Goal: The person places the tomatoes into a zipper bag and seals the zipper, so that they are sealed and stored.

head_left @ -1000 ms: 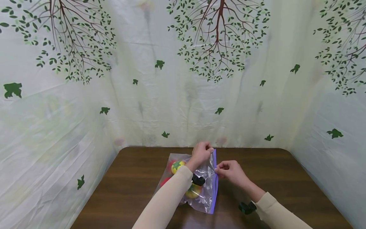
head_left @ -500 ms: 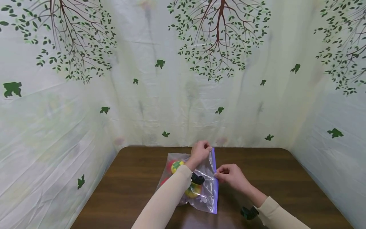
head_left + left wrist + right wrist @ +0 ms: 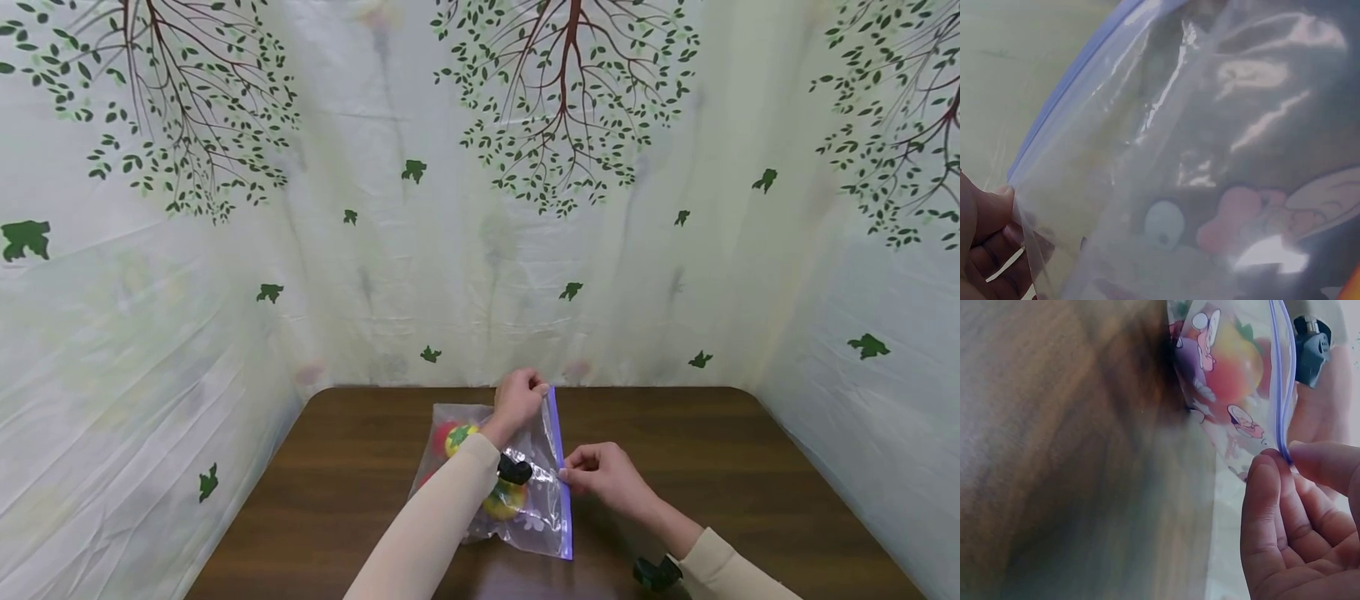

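Observation:
A clear zip-lock bag (image 3: 534, 533) with a purple zip strip (image 3: 556, 429) lies on the table, its opening edge to the right. Inside are several round red and yellow fruit-like items (image 3: 504, 500); one shows green leaves and a red-orange side (image 3: 1232, 372) in the right wrist view. My left hand (image 3: 517, 398) pinches the bag's far corner by the strip, and its forearm crosses over the bag, hiding part of the contents. Further down the strip, my right hand (image 3: 611, 479) pinches the zip between thumb and fingers. Pink cartoon prints (image 3: 1235, 215) mark the bag's plastic.
The brown wooden table (image 3: 360, 467) extends to both sides of the bag. White fabric (image 3: 480, 250) printed with trees and green leaves hangs behind it and along both sides. A black camera mount (image 3: 657, 573) sits on the right wrist.
My right hand has slid along the zip strip toward the near end, still pinching it. The left hand keeps its hold on the far corner, and the strip now slants more.

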A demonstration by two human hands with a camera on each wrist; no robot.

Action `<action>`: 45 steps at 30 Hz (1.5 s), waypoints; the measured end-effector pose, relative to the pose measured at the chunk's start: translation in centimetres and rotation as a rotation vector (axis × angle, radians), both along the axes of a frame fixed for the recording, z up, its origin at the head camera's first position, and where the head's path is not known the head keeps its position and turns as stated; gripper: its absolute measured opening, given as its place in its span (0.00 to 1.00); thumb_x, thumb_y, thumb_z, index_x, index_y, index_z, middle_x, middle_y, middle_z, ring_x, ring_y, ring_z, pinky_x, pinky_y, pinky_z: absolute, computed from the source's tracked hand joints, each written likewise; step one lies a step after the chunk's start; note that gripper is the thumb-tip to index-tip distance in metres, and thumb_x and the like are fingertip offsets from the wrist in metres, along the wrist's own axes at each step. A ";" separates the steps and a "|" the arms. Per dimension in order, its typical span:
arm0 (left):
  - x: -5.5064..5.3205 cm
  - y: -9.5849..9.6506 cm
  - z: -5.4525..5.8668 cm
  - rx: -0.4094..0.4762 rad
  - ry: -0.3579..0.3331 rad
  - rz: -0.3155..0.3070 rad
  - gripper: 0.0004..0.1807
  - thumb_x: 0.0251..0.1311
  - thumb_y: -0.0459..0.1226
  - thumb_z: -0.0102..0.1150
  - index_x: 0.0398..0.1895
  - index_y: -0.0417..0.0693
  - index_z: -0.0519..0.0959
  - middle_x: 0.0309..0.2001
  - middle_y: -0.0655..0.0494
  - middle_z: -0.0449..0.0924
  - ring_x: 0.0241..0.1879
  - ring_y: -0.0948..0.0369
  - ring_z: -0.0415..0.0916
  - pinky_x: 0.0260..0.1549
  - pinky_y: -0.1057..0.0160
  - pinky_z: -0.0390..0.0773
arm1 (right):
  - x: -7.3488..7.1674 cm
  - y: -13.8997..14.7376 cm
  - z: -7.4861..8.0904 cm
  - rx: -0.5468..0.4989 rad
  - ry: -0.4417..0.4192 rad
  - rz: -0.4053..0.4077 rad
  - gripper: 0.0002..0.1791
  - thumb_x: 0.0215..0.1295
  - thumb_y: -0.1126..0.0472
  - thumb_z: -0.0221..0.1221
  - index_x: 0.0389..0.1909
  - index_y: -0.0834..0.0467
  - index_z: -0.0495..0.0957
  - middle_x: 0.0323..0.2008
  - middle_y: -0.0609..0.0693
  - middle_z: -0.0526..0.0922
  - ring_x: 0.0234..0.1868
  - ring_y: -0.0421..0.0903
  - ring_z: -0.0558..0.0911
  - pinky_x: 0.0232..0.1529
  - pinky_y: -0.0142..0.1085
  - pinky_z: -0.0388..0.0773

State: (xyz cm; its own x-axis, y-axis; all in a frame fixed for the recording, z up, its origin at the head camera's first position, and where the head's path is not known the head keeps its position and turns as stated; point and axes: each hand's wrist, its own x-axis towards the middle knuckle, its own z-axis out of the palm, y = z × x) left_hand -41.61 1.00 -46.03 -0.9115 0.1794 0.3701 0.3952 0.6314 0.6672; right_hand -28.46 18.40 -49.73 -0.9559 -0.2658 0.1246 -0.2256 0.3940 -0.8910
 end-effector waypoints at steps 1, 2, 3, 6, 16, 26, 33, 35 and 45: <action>0.0 0.0 0.0 -0.001 0.002 0.002 0.09 0.63 0.42 0.66 0.25 0.55 0.79 0.25 0.64 0.77 0.27 0.62 0.73 0.31 0.59 0.73 | 0.1 0.0 0.0 0.003 -0.003 0.002 0.09 0.63 0.56 0.70 0.34 0.59 0.86 0.27 0.49 0.86 0.27 0.47 0.83 0.31 0.40 0.84; 0.0 -0.1 0.0 -0.004 0.001 0.004 0.09 0.63 0.42 0.66 0.25 0.55 0.79 0.25 0.64 0.76 0.27 0.62 0.73 0.30 0.59 0.72 | 0.2 -0.1 0.0 0.003 -0.006 0.004 0.09 0.63 0.56 0.70 0.34 0.59 0.86 0.27 0.49 0.86 0.26 0.47 0.83 0.30 0.39 0.84; -0.1 -0.1 -0.1 -0.007 0.001 0.006 0.10 0.64 0.42 0.66 0.25 0.55 0.79 0.25 0.64 0.76 0.27 0.62 0.72 0.30 0.60 0.72 | 0.4 -0.1 -0.1 0.000 -0.011 0.005 0.10 0.63 0.56 0.70 0.33 0.59 0.86 0.27 0.49 0.86 0.26 0.46 0.83 0.30 0.38 0.83; 0.0 -0.1 0.0 -0.007 0.003 0.006 0.10 0.64 0.41 0.66 0.25 0.54 0.79 0.25 0.64 0.76 0.26 0.62 0.72 0.29 0.61 0.72 | 0.8 -0.1 -0.2 0.005 -0.015 0.009 0.10 0.63 0.55 0.70 0.33 0.59 0.86 0.27 0.50 0.86 0.26 0.46 0.83 0.30 0.38 0.83; 0.1 0.0 -0.3 -0.016 -0.017 0.005 0.11 0.66 0.42 0.64 0.25 0.53 0.79 0.24 0.64 0.75 0.25 0.64 0.71 0.29 0.62 0.72 | 2.4 0.5 -0.8 -0.019 -0.029 0.035 0.09 0.63 0.57 0.69 0.33 0.60 0.85 0.26 0.51 0.85 0.25 0.44 0.81 0.27 0.35 0.81; 0.1 -0.3 0.0 -0.004 -0.023 0.023 0.11 0.66 0.43 0.64 0.25 0.54 0.78 0.24 0.63 0.75 0.26 0.63 0.72 0.32 0.60 0.72 | 3.7 0.7 -1.2 -0.009 -0.032 0.082 0.08 0.63 0.57 0.69 0.31 0.58 0.85 0.25 0.49 0.84 0.25 0.41 0.80 0.26 0.34 0.79; -0.2 -0.6 0.4 0.031 -0.112 0.024 0.10 0.69 0.43 0.62 0.28 0.53 0.79 0.27 0.61 0.77 0.26 0.62 0.72 0.28 0.61 0.72 | 4.8 0.7 -1.6 -0.018 -0.044 0.116 0.08 0.63 0.58 0.69 0.30 0.58 0.84 0.23 0.50 0.83 0.23 0.40 0.79 0.25 0.33 0.79; -0.3 -0.6 0.5 0.052 -0.132 0.024 0.09 0.69 0.42 0.62 0.29 0.53 0.79 0.28 0.61 0.77 0.26 0.61 0.72 0.27 0.61 0.72 | 5.1 0.8 -1.8 -0.018 -0.048 0.124 0.08 0.63 0.58 0.68 0.30 0.58 0.84 0.23 0.49 0.84 0.23 0.40 0.80 0.24 0.33 0.79; -0.9 -0.4 0.4 0.068 -0.113 0.031 0.09 0.67 0.40 0.64 0.27 0.52 0.79 0.28 0.60 0.77 0.27 0.61 0.72 0.29 0.61 0.72 | 6.3 1.2 -2.6 -0.031 -0.067 0.154 0.06 0.64 0.61 0.68 0.31 0.59 0.84 0.23 0.50 0.84 0.22 0.41 0.80 0.22 0.36 0.80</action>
State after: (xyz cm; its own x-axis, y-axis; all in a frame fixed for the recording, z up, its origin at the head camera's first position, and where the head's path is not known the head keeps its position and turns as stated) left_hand -42.51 0.56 -45.59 -0.9529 0.1284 0.2746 0.2956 0.5939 0.7482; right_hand -22.19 19.61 -52.38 -0.9106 -0.4068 0.0724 -0.2209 0.3313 -0.9173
